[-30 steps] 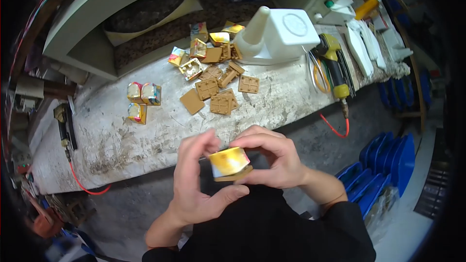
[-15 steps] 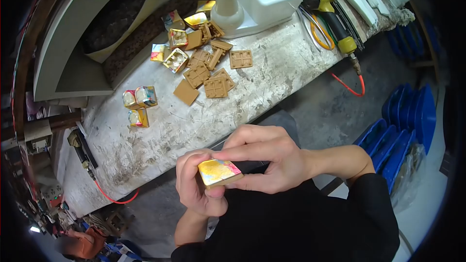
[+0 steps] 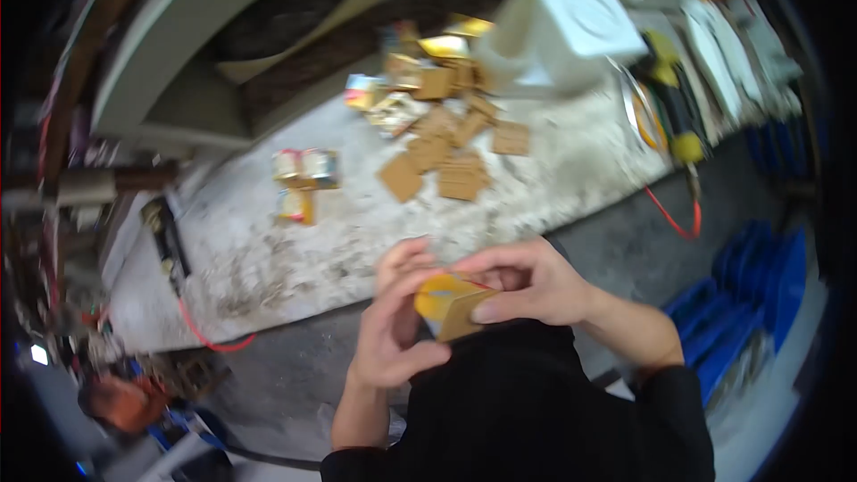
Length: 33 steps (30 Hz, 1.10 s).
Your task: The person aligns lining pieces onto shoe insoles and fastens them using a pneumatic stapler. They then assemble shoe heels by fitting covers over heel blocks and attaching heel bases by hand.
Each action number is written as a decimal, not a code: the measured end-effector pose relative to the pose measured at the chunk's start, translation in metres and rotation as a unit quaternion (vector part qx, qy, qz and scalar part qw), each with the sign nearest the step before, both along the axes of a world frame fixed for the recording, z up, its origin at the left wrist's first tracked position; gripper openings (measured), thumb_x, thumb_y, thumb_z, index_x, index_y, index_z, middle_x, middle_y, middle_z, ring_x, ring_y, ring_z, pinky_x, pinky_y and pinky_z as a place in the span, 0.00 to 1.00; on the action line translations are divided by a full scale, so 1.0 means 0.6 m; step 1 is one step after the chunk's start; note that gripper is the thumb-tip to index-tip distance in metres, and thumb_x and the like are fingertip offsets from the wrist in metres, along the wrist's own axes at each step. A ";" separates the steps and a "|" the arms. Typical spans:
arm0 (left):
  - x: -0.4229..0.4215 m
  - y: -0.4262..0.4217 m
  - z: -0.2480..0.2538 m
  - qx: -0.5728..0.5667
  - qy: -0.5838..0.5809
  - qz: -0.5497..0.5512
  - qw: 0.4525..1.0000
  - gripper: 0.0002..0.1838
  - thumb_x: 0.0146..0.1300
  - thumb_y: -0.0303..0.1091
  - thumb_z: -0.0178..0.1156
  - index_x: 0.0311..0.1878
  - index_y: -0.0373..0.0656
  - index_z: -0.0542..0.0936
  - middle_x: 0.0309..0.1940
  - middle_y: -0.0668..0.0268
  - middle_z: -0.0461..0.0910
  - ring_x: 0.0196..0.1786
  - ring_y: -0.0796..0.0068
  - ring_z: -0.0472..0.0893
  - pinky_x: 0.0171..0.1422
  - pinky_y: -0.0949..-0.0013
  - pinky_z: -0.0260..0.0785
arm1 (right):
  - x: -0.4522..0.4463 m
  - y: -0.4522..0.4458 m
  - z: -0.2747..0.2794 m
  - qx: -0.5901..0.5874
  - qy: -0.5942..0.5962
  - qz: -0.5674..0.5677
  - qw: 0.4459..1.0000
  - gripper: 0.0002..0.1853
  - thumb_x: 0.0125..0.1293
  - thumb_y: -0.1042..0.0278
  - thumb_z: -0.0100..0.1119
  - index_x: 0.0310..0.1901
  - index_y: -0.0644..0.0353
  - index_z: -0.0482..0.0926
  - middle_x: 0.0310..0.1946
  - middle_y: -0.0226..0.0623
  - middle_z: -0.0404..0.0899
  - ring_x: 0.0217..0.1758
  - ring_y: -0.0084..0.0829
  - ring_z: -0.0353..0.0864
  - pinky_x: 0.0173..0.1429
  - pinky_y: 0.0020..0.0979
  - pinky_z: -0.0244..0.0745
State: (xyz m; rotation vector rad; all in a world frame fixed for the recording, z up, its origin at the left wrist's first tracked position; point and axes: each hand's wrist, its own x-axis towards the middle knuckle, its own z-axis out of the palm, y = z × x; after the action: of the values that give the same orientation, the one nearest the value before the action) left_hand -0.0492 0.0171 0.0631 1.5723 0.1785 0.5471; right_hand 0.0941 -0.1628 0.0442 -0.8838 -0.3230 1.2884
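On the scuffed workbench (image 3: 571,156), three printed blocks (image 3: 318,168) left of centre look assembled; tan plates (image 3: 401,178) lie loose at upper centre. Lower centre, the right hand (image 3: 546,290) pinches a yellow block (image 3: 435,297); the left hand (image 3: 382,337) curls beside it, contact unclear.

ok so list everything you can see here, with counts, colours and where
held piece: one, yellow, between the hands
held plate: one, tan, against that piece
bench: one, stained off-white, centre
painted pieces: three, multicoloured, bench left
other painted pieces: several, mixed colours, by the plates
loose plates: many, tan, bench middle
container: one, white, far side
tools: two, one dark at left, one yellow-black at right
hoses: two, red, at the tools
long pieces: several, white, far right
stacked items: several, blue, lower right
cabinet: one, pale, behind
left hand: one, bare, beside held piece
right hand: one, bare, thumb on held plate
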 end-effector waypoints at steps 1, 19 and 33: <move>-0.001 0.002 0.001 -0.088 0.044 -0.001 0.995 0.33 0.68 0.48 0.78 0.64 0.32 0.78 0.55 0.52 0.80 0.57 0.57 0.82 0.61 0.60 0.76 | -0.005 0.012 -0.005 0.019 0.000 0.028 0.999 0.28 0.71 0.78 0.74 0.71 0.66 0.80 0.55 0.43 0.89 0.52 0.32 0.91 0.59 0.33 0.86; 0.066 0.115 -0.105 0.379 0.089 0.424 0.818 0.27 0.59 0.31 0.80 0.60 0.37 0.83 0.65 0.50 0.75 0.70 0.44 0.71 0.76 0.45 0.64 | 0.160 -0.002 -0.060 -0.239 -0.753 -0.168 0.589 0.27 0.64 0.69 0.77 0.64 0.64 0.83 0.65 0.45 0.83 0.67 0.49 0.80 0.71 0.46 0.73; 0.187 0.126 -0.082 0.405 0.093 0.153 0.897 0.27 0.61 0.23 0.71 0.65 0.33 0.80 0.65 0.49 0.77 0.67 0.45 0.75 0.74 0.51 0.69 | 0.230 -0.093 -0.012 -0.375 -0.669 -0.092 0.635 0.17 0.78 0.60 0.65 0.58 0.64 0.85 0.54 0.51 0.84 0.55 0.52 0.86 0.55 0.46 0.80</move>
State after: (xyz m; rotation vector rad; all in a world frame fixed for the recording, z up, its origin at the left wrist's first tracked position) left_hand 0.0630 0.0928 0.0138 2.4403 0.3820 0.7726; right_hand 0.2319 -0.2188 0.0367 -2.4859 -0.8327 0.2506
